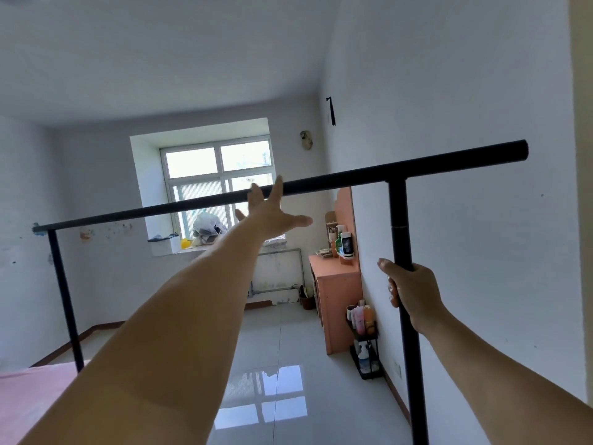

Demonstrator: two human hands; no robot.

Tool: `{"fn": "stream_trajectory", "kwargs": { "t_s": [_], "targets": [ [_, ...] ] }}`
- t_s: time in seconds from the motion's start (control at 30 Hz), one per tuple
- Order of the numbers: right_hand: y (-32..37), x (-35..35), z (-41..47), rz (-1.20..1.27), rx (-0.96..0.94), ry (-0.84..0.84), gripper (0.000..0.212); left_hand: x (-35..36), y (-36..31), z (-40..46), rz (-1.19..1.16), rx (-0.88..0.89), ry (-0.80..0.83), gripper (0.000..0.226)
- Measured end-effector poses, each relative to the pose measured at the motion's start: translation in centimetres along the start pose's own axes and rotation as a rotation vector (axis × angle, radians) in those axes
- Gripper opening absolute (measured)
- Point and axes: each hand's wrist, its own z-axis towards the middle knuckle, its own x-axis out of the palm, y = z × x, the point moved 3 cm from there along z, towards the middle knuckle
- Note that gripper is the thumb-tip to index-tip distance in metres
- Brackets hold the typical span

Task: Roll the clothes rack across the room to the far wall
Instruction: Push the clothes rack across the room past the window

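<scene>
Black metal tubing forms the clothes rack (321, 183), which stands directly in front of you: its top rail runs across the view, tilted, from low on the left to high on the right, carried by one upright on the left and one on the right. Your right hand (412, 292) is clenched around the right upright, below the joint in that tube, with the thumb toward you and the fingers wrapped behind. Your left hand (272, 215) is spread wide, fingers splayed, at the middle of the top rail; the fingertips overlap the rail, but you cannot tell whether they touch it, and nothing is held. Beyond the rack, the far wall carries a window (221, 184), with a white plastic bag (207, 224) and a yellow object (185, 243) on its sill. Along the right wall stands an orange cabinet (338, 300) with bottles on top, and just beside it a black wire caddy (365, 345) holding more bottles. White glossy floor tiles (288, 345) reflect the window. Pink bedding (29, 399) fills the lower left corner, in front of the left upright's base.
</scene>
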Motion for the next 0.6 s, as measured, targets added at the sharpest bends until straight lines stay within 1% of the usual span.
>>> {"fn": "stream_trajectory", "kwargs": {
  "t_s": [0.1, 0.17, 0.23, 0.37, 0.6],
  "targets": [
    [-0.3, 0.4, 0.2, -0.031, -0.035, -0.008, 0.031, 0.7, -2.2, 0.3, 0.027, 0.102, -0.001, 0.105],
    [-0.5, 0.5, 0.3, -0.088, -0.071, -0.016, 0.03, 1.1, -3.1, 0.5, 0.012, 0.108, 0.013, 0.102],
    [-0.6, 0.6, 0.4, -0.13, -0.099, -0.034, 0.029, 1.4, -3.6, 0.7, -0.009, 0.088, 0.01, 0.102],
    [-1.0, 1.6, 0.8, -0.109, -0.102, -0.051, 0.028, 1.9, -4.3, 1.0, -0.057, 0.052, -0.027, 0.108],
    [-2.2, 3.6, 1.9, -0.11, -0.114, -0.054, 0.028, 3.2, -5.0, 2.1, -0.078, -0.054, -0.108, 0.127]
  ]
}}
